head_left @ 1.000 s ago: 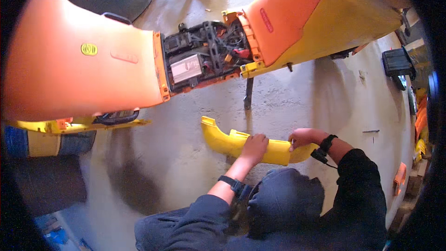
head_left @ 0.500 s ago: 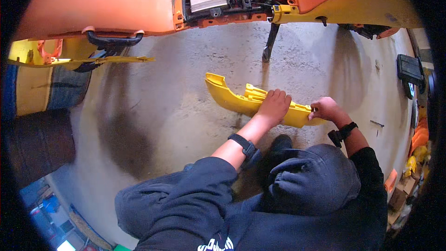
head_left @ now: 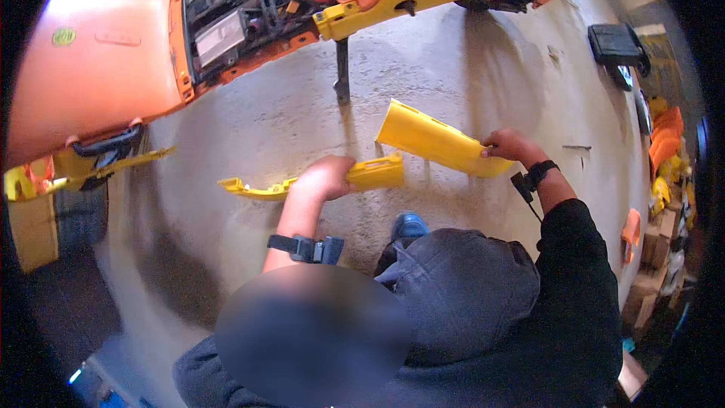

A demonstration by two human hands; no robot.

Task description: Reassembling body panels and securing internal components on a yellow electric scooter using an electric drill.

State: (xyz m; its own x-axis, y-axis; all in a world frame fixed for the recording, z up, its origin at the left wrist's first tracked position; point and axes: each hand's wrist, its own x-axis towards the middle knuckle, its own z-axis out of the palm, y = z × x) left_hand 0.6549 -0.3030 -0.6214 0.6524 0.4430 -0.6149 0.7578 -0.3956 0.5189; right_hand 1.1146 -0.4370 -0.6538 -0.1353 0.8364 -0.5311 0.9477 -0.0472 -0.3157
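My left hand [head_left: 328, 176] is closed around the middle of a narrow yellow plastic trim piece [head_left: 381, 171], whose ends stick out on both sides of the fist. With fingers and thumb, my right hand [head_left: 516, 146] pinches the right end of a broader, smooth yellow plastic panel [head_left: 434, 136]. A small gap separates the two pieces, both held above the floor. Beyond them stands an orange and yellow scooter-like vehicle [head_left: 98, 68], its body opened to show wiring and a silver metal box [head_left: 220, 39]. The palm side of my left hand is hidden.
A black stand leg [head_left: 342, 75] reaches down from the vehicle to the concrete floor [head_left: 249, 128]. Rightward lies a thin dark tool [head_left: 578, 147]; past it are a black boxy object [head_left: 618, 45] and stacked orange parts [head_left: 664, 147]. My blue shoe [head_left: 408, 225] is below the panels.
The two yellow pieces, together before, are now apart: my left hand has moved left with the narrow one, while my right keeps the broad one. The view has turned to the right.
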